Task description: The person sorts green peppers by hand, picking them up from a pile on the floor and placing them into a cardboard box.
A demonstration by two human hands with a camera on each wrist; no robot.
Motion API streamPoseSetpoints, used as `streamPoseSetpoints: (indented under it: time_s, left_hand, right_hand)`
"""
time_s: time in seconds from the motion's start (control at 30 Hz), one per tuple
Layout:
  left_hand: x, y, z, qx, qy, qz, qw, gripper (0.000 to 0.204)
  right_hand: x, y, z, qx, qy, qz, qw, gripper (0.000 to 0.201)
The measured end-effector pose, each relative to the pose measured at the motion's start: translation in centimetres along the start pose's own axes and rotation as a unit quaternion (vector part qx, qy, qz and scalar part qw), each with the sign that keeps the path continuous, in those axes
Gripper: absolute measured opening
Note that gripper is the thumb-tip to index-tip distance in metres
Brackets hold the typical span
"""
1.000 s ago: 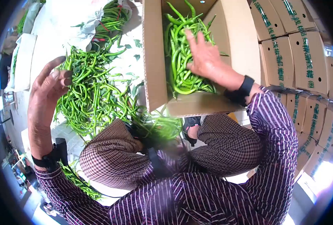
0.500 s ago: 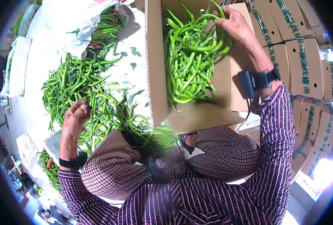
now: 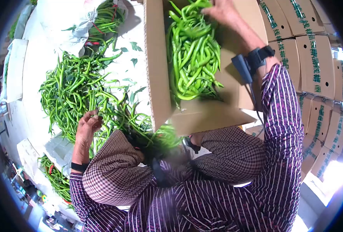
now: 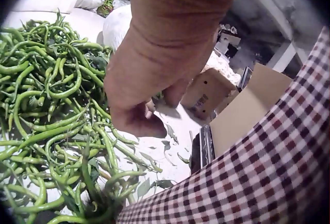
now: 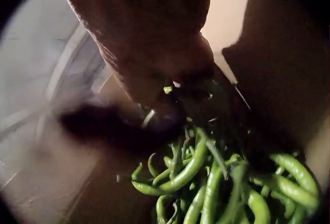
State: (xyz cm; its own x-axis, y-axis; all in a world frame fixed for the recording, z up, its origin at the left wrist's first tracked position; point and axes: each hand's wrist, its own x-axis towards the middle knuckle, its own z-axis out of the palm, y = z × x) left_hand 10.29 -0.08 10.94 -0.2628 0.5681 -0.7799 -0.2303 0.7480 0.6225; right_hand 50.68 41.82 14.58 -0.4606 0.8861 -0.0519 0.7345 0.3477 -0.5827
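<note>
In the head view, long green peppers (image 3: 196, 58) fill much of an open cardboard box (image 3: 158, 65). My right hand (image 3: 223, 13) is at the box's far end, gripping peppers there; stems show between its fingers in the right wrist view, where the hand (image 5: 154, 53) is dark and blurred above the peppers (image 5: 211, 188). To the left of the box, a loose pile of peppers (image 3: 69, 92) lies on a white surface. My left hand (image 3: 88, 127) hovers over the pile's near part, fingers loosely curled. In the left wrist view no pepper shows in that hand (image 4: 160, 64).
Stacked cardboard boxes (image 3: 314, 62) stand to the right. A white bag (image 3: 78, 34) with bundled peppers lies at the back left. Below the box are my checked trouser legs (image 3: 233, 158), with more peppers (image 3: 165, 137) between the knees. Another heap (image 3: 55, 178) lies at the lower left.
My left hand has come down from the pile's far left towards my knee. My right hand rose from the box's middle to its far right, lifting peppers, then moved back left over the heap.
</note>
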Motion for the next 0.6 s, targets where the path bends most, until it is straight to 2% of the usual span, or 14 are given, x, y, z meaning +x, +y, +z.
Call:
streamPoseSetpoints:
  time_s: [0.03,0.07,0.13,0.17,0.23,0.27,0.33,0.4,0.47,0.6]
  left_hand:
    - [0.0,-0.2,-0.3,-0.006,-0.004,0.008,1.000,0.030]
    - [0.0,-0.3,-0.5,-0.003,-0.004,0.007,1.000,0.030]
    - [-0.1,-0.7,-0.7,-0.020,0.018,-0.001,1.000,0.030]
    - [0.0,-1.1,-0.9,-0.021,0.029,-0.002,0.999,0.028]
    - [0.3,-2.3,-1.5,-0.010,0.027,-0.005,1.000,0.030]
    - [0.4,-2.8,-1.7,-0.001,0.027,-0.008,1.000,0.031]
    - [0.5,-3.5,-1.4,0.016,0.031,-0.011,0.999,0.032]
    - [0.9,-4.3,-0.9,0.008,0.037,-0.037,0.999,0.033]
    - [0.9,-4.6,-0.1,0.025,0.025,-0.037,0.999,0.032]
    - [1.2,-7.4,0.1,0.012,-0.044,-0.047,0.998,0.026]
  right_hand:
    - [-2.4,-2.7,-1.2,-0.088,0.170,-0.115,0.975,0.041]
    - [-2.0,-2.4,-2.0,-0.021,0.071,-0.006,0.997,0.055]
    - [-3.0,-1.3,-1.7,-0.101,0.085,-0.101,0.986,0.056]
    - [-3.9,-2.6,-2.4,-0.101,0.086,-0.099,0.986,0.056]
    - [-5.5,-4.7,-4.0,-0.178,0.099,-0.052,0.978,0.039]
    - [-5.3,-3.7,-3.9,-0.177,0.100,-0.051,0.978,0.039]
    - [-5.3,-2.6,-3.8,-0.145,-0.011,-0.105,0.984,0.041]
    - [-7.1,-2.3,-2.4,-0.163,-0.175,-0.067,0.969,0.048]
    - [-9.1,-2.9,-0.7,-0.184,-0.156,-0.092,0.966,0.056]
    - [-10.6,-2.8,0.2,-0.256,-0.141,-0.101,0.951,0.051]
